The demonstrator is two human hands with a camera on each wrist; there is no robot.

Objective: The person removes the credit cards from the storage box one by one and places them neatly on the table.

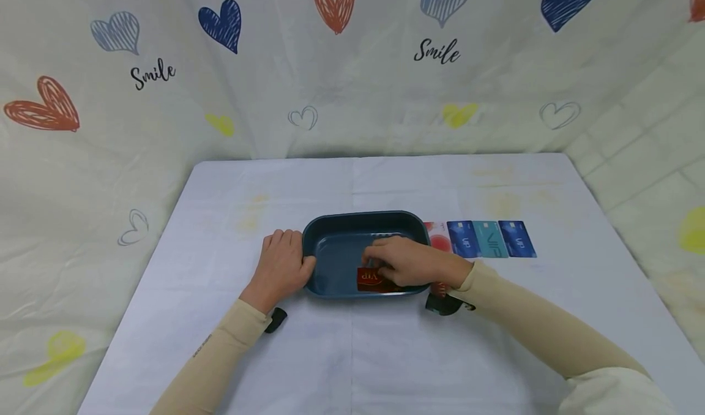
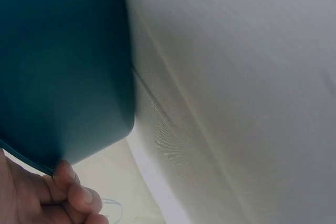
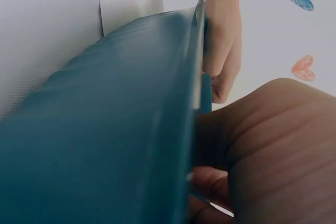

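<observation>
A dark teal tray (image 1: 333,265) with rounded corners and raised walls rests on the table. My left hand (image 1: 283,259) holds its left end, thumb over the rim; the left wrist view shows curled fingertips (image 2: 79,195) at the tray's edge. Reaching in over the right side, my right hand (image 1: 407,261) has its fingers bent down at a red card (image 1: 371,279) marked VIP, which it pinches near the tray's front wall. Part of that card lies hidden under the hand. In the right wrist view the tray wall (image 3: 115,93) covers most of the grip.
Right of the tray lie a pink-and-white card (image 1: 439,236), a blue card (image 1: 462,239), a teal card (image 1: 491,239) and another blue card (image 1: 518,239) in a row. White cloth covers the table (image 1: 352,366). Behind it hangs a heart-printed curtain (image 1: 374,84).
</observation>
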